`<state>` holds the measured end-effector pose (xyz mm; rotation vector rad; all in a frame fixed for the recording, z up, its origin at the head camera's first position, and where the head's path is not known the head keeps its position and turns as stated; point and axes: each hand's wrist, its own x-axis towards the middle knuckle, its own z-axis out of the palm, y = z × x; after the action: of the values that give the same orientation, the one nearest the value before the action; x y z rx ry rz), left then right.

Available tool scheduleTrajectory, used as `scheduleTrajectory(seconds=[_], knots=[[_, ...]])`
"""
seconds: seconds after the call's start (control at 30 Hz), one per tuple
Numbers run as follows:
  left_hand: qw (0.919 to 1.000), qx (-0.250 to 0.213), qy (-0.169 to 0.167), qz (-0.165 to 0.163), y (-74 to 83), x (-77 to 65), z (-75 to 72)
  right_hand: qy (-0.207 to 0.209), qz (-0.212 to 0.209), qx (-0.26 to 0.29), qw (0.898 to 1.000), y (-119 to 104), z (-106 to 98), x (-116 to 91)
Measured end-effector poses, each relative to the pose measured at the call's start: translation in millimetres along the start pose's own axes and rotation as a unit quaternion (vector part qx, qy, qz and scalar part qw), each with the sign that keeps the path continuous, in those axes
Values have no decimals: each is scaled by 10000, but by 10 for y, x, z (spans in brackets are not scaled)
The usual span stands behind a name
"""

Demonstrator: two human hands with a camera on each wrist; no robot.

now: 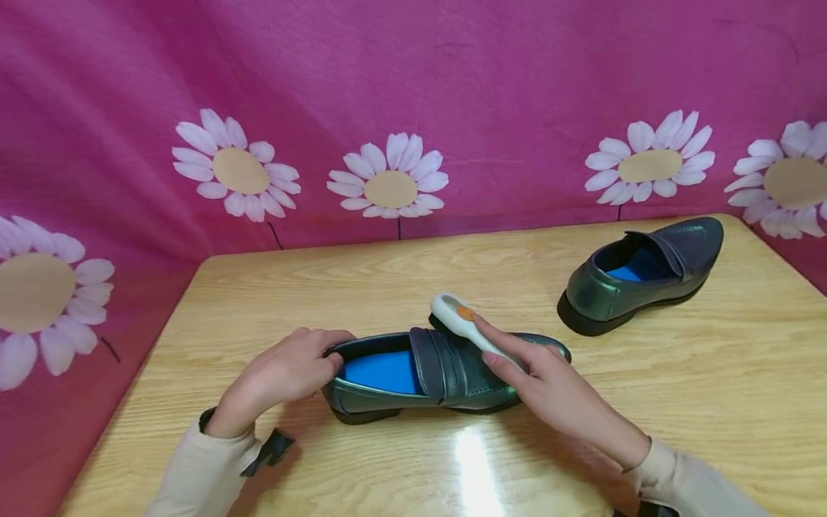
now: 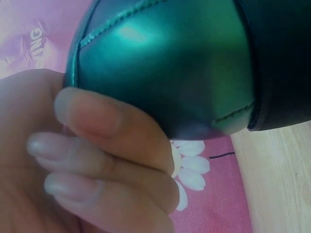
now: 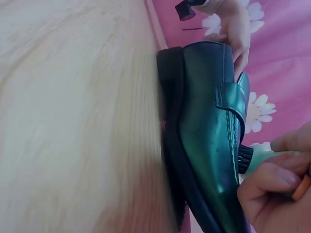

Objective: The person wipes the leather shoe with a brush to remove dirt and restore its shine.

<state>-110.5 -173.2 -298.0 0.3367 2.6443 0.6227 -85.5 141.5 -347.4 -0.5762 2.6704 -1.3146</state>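
Observation:
A dark green loafer (image 1: 388, 399) with a blue insole lies on its sole, toe to the right. At its heel, my left hand (image 1: 287, 370) pinches the collar; the left wrist view shows its curled fingers (image 2: 126, 121) against the shiny heel. My right hand (image 1: 549, 380) grips a white shoe brush (image 1: 452, 313) with an orange spot on its handle, the index finger stretched along the top. In the right wrist view the brush's black bristles (image 3: 245, 159) touch the loafer's upper near the strap. The far side of the bristles is hidden.
A second matching loafer (image 1: 646, 273) stands at the back right, toe pointing away to the right. The wooden table (image 1: 310, 280) ends at a pink cloth (image 1: 491, 93) printed with white daisies, which hangs behind and at the sides.

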Motion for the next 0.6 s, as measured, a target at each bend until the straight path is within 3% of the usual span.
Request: scheduleTrajectory(seconds=[0.1, 0.23, 0.43, 0.5, 0.6], knots=[[10000, 22, 10, -31, 11, 7, 5, -97, 13, 92, 9999, -19, 11, 53], [9999, 54, 21, -141, -4, 9, 13, -255, -87, -347, 9990, -90, -23, 78], [9997, 48, 3, -226, -10, 7, 3, -625, -239, -1107, 9916, -237, -78, -179], [9996, 108, 27, -250, -7, 5, 0, -882, 12, -1092, 9901, -257, -57, -295], [9992, 212, 81, -331, -1, -3, 2, -1504, 707, -729, 9834, -258, -27, -431]])
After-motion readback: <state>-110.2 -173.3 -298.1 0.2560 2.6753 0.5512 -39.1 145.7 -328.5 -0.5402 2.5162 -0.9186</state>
